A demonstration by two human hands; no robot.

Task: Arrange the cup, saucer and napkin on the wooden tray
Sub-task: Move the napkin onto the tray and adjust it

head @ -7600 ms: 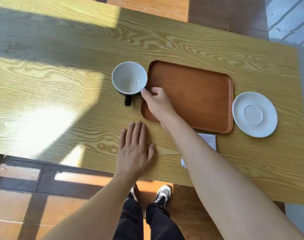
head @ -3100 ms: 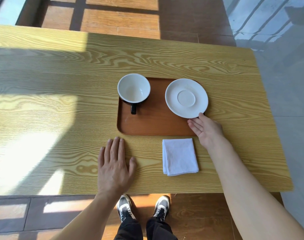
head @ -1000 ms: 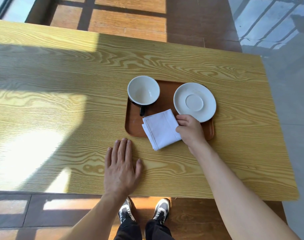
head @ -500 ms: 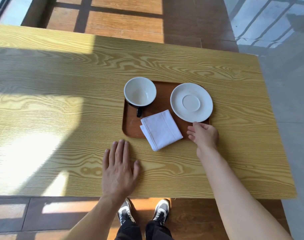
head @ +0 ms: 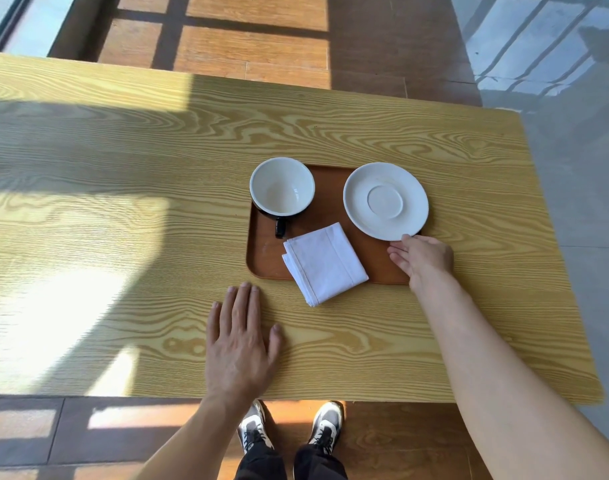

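Note:
The brown wooden tray [head: 266, 252] lies on the table's right half. On its far left corner stands the cup [head: 282, 187], white inside, black outside, handle toward me. The white saucer [head: 385, 200] rests on the tray's far right, overhanging the rim. The folded white napkin [head: 324, 263] lies tilted on the tray's near side, one corner hanging over onto the table. My right hand [head: 422, 258] is at the tray's near right corner, fingertips touching the saucer's near edge, holding nothing. My left hand [head: 240, 341] lies flat on the table, near the tray's left corner.
The yellow wood-grain table [head: 123, 202] has its near edge just behind my left hand and its right edge past the tray. Bright sun patches fall on its left part. My shoes [head: 289, 424] show on the brown floor below.
My right hand laid the napkin on the tray, let go and moved right to the saucer's near edge. My left hand stayed flat on the table.

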